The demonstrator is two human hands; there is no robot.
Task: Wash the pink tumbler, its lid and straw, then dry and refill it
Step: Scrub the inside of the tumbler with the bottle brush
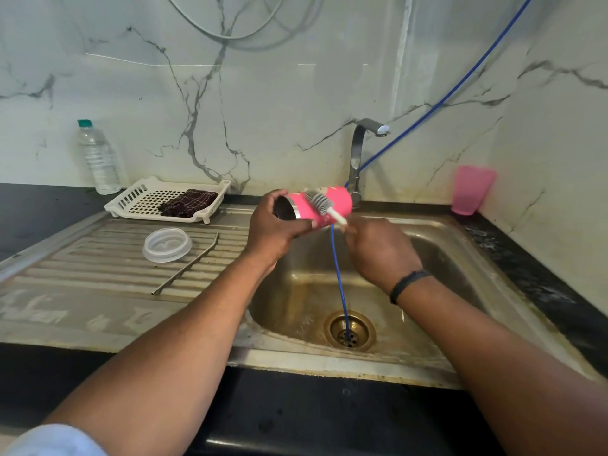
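Just above the centre of the frame, the left hand (276, 222) is gripping the pink tumbler (324, 205) near its open steel rim, holding it on its side over the sink (460, 258). The right hand (378, 248) is pinching the white handle of a bottle brush (320, 203), whose bristles are lying against the tumbler's outer wall.

The tumbler is being held at one end only, with most of its body sticking out to the right. If the surface is wet or soapy, a firm brush stroke could be twisting it out of that grip, and it would likely be falling into the basin.

The thin blue hose (339, 274) is hanging from the tap (357, 159) area down to the drain, right beside the right hand; the brush or wrist could be snagging it.

At centre left, the clear lid (167, 244) and the metal straw (187, 266) are lying apart on the ribbed drainboard. The straw is lying across the ribs and could be rolling if it is knocked.
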